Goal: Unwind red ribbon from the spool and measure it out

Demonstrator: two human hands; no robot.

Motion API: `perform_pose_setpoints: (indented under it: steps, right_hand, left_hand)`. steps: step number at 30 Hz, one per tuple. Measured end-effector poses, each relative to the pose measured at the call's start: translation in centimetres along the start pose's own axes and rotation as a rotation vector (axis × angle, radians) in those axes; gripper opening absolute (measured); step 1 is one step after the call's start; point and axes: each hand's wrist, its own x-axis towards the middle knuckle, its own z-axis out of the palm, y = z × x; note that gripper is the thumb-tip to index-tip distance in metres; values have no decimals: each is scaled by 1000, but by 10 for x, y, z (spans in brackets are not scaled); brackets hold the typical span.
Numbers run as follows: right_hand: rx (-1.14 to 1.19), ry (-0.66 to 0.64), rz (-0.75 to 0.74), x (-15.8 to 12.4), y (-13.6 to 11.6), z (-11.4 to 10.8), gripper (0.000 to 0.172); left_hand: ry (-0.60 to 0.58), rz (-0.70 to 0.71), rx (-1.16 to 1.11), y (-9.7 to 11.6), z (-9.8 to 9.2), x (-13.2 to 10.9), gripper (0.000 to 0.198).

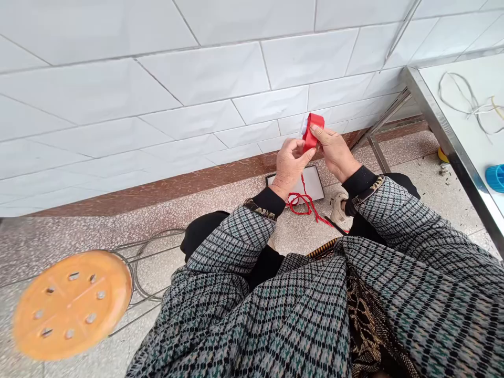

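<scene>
Up near the tiled wall, both my hands hold a roll of red ribbon (316,122) with a white core showing on its left side. My right hand (334,150) grips the roll from the right, thumb laid across the ribbon. The fingers of my left hand (289,161) are pinched at its lower left edge, touching the ribbon. Below them, a tangled red cord (300,205) hangs and loops over a dark-edged white panel (317,184) on the floor. Whether the cord joins the roll is hidden behind my hands.
An orange round stool (71,302) with holes stands at the left, beside looped wire (137,268) on the speckled floor. At the right is a metal-edged table (452,139) bearing white cords (470,109) and a blue round object (495,177). A light shoe (338,209) shows below my hands.
</scene>
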Motion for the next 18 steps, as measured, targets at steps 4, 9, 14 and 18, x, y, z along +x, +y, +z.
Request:
perform_pose_setpoints:
  steps: [4,9,14,18]
  right_hand:
    - [-26,15,33,2,5,-2,35]
    - [59,-24,80,11,12,-13,39]
    - [94,-40,183,16,9,-19,43]
    - [99,-53,233,17,1,-22,44]
  left_hand:
    - [-10,-60,-29,2,2,1,16]
    - [-114,-185,-288,5,-2,-1,23]
    - [-183,-205,-273,2,-9,-4,32]
    - [-285,-155,-127,2,-18,-5,32]
